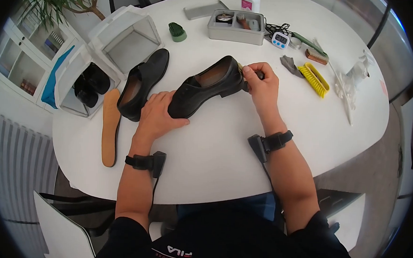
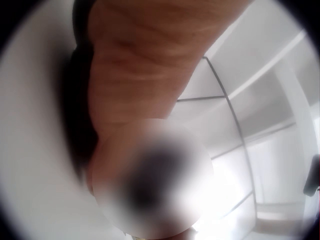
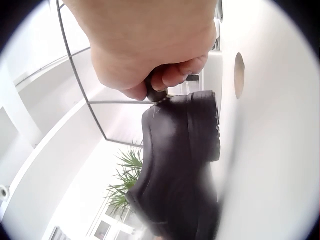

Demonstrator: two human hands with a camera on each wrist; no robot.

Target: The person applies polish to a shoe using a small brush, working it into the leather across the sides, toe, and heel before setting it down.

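A black leather dress shoe (image 1: 209, 84) is held at a slant over the white table, toe toward my left side. My left hand (image 1: 158, 112) grips it at the toe, thumb along the near side. In my right hand (image 1: 264, 85) is a small dark-handled brush (image 3: 157, 94), pinched between thumb and fingers. Its pale bristles meet the back of the shoe's heel. The second black shoe (image 1: 145, 85) stands just left of my left hand, beside a tan insole (image 1: 110, 128). The left wrist view is mostly blocked by my palm and a blur.
Two white fabric boxes, one (image 1: 77, 81) holding black shoes, stand at the left. Farther back are a green brush (image 1: 177, 32), a metal tin (image 1: 236, 35) of supplies and a white bottle (image 1: 250, 1). A timer (image 1: 280, 40), yellow brush (image 1: 314, 80) and wooden brush (image 1: 317, 57) lie right.
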